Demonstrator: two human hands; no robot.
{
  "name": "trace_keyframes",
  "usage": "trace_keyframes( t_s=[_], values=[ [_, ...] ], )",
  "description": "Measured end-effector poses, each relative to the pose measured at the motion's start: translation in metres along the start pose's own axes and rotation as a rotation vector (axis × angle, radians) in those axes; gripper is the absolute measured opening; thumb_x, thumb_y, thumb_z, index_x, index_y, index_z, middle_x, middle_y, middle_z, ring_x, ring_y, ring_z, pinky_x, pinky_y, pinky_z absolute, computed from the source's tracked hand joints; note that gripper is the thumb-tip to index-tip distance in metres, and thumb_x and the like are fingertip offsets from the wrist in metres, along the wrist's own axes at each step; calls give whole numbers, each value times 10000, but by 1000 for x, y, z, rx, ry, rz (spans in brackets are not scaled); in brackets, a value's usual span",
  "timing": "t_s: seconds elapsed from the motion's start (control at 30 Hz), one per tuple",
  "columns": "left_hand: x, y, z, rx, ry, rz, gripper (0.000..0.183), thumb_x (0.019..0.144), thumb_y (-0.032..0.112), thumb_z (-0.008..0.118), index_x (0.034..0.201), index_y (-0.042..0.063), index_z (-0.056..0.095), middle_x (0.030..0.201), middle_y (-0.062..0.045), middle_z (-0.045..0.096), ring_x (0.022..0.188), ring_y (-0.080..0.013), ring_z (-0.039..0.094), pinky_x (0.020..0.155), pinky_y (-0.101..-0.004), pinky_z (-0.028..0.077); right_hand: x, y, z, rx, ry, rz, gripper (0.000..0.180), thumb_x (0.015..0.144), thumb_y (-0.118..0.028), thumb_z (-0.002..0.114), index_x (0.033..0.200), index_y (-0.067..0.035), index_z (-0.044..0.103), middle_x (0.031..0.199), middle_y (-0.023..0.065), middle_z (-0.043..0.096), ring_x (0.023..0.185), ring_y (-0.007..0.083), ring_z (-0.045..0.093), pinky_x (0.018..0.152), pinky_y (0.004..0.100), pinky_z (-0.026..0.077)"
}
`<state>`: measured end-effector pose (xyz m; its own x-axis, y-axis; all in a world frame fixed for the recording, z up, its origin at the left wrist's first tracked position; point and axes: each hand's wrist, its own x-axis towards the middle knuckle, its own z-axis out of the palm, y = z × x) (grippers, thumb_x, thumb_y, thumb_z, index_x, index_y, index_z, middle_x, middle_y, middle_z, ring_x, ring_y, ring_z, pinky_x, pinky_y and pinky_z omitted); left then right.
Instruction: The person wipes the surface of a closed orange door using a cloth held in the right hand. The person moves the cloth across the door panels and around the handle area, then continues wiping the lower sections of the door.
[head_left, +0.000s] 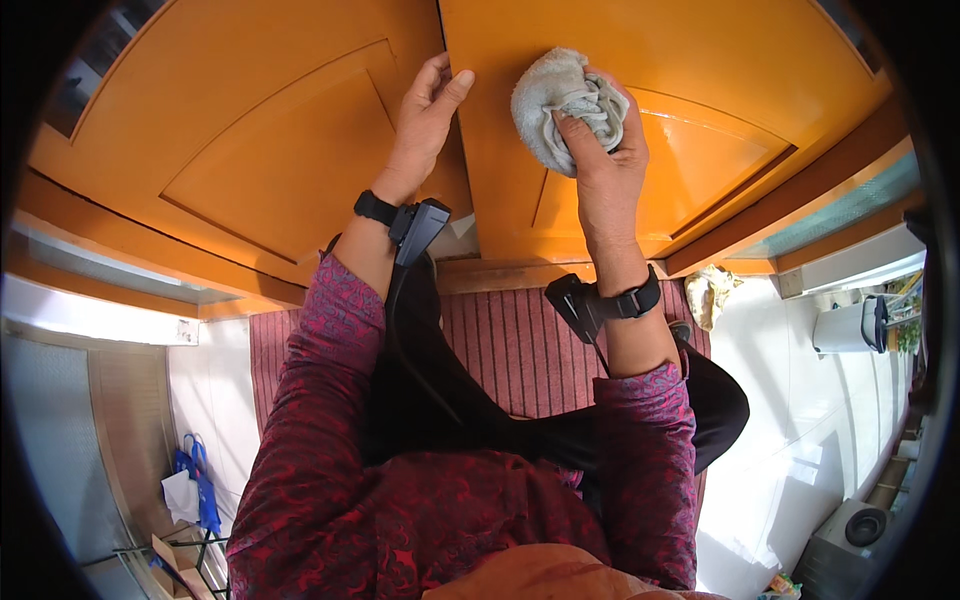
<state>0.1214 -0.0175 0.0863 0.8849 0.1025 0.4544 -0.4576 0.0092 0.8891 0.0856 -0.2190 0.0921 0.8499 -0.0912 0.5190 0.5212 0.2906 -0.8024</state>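
Note:
My right hand (611, 161) holds a bunched pale grey terry cloth (551, 112) against the upper part of the right orange wooden door (510, 195), above its recessed panel. My left hand (431, 112) is at the meeting edge of the doors, its thumb apart and its fingertips partly hidden behind the edge of the right door. The left orange wooden door (277, 135) stands to the left, with a gap between the two at the bottom. Both wrists bear black straps with small devices.
A red striped mat (517, 352) lies before the wooden threshold (510, 276). A crumpled yellowish cloth (709, 296) sits by the right door frame. On the far right are a white bin (847, 328) and a grey speaker-like box (840, 532); a blue bag (202, 487) is at the left.

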Motion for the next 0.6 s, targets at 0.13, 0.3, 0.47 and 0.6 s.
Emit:
trace_keyframes(
  t_s=[0.13, 0.3, 0.47, 0.6],
  values=[
    [0, 2, 1, -30, -12, -4, 476, 1010, 287, 637, 1386, 21, 517, 1255, -28, 613, 1157, -121, 549, 1025, -284, 429, -12, 41, -1, -259, -101, 114, 489, 766, -13, 753, 1237, -71, 640, 1160, 96, 599, 1085, 237, 608, 969, 343, 485],
    [5, -6, 2, -49, 8, 69, 460, 1007, 293, 642, 1367, 27, 536, 1231, -32, 629, 1150, -126, 562, 1018, -284, 439, -39, 40, -32, -218, -178, 326, 482, 778, 8, 750, 1241, -59, 633, 1154, 80, 637, 1095, 199, 616, 971, 323, 490],
    [14, -21, -3, -13, -37, 111, 503, 1003, 348, 636, 1401, 54, 543, 1265, -47, 647, 1163, -133, 582, 1001, -276, 458, -29, -12, -68, -234, -212, 398, 440, 860, 11, 707, 1282, -81, 622, 1135, 49, 689, 1042, 141, 646, 918, 277, 527],
    [24, -33, -3, 128, -2, 204, 491, 1035, 379, 572, 1408, 60, 546, 1314, -21, 620, 1178, -133, 574, 997, -278, 459, -7, -39, -104, -342, -70, 359, 427, 858, -71, 745, 1265, -46, 618, 1100, 77, 701, 987, 155, 675, 869, 279, 548]
  ],
)
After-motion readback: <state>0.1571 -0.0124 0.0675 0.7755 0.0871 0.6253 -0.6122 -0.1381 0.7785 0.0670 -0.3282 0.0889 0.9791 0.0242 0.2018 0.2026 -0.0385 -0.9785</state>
